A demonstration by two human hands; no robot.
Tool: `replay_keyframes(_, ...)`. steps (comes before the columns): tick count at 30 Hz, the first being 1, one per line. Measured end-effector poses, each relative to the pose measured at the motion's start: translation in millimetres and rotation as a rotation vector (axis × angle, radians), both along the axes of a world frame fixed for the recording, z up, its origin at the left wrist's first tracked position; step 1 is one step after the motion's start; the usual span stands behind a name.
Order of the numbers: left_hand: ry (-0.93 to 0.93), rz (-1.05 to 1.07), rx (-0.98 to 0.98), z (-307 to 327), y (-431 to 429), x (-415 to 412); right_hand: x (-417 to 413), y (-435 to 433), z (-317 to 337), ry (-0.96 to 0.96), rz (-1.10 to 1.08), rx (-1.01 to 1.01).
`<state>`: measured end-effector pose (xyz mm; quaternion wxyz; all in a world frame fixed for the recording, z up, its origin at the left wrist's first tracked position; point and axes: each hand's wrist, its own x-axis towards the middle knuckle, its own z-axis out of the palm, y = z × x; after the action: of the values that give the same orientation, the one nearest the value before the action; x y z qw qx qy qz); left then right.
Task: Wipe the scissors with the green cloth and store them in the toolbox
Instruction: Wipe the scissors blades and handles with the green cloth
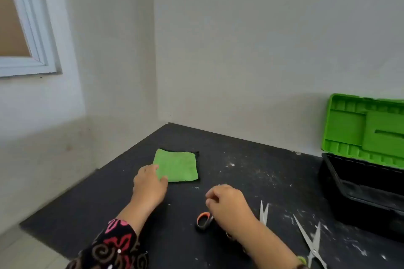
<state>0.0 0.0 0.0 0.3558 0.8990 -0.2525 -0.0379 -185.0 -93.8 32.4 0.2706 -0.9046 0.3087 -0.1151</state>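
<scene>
A folded green cloth [178,164] lies flat on the black table [251,159]. My left hand [149,185] is on its near left corner, with thumb and fingers closing on the cloth's edge. My right hand [227,203] hovers with curled fingers over scissors with an orange and black handle [204,220]; the wrist hides most of them. A pair of open silver blades [263,213] sticks out to the right of that hand. The toolbox [360,192] stands open at the right, a black tub with a raised green lid [363,128].
A second pair of silver scissors [312,244] lies open near the table's front right, with a green handle at the frame's bottom. White specks dot the table. Walls close in behind and to the left; the table's left edge drops to the floor.
</scene>
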Motion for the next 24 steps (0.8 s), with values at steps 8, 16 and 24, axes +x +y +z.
replay_keyframes(8,-0.101,-0.05,-0.098,-30.3,-10.2,28.9,95.3,-39.4,-12.0,0.035,-0.095,0.071)
replay_keyframes(16,-0.03,-0.092,-0.158,-27.9,-9.2,34.5,130.2,-52.4,-22.0,-0.084,-0.225,0.132)
replay_keyframes(24,0.057,-0.06,-0.08,-17.3,-4.5,27.8,113.2,-39.2,-7.0,-0.327,-0.307,0.576)
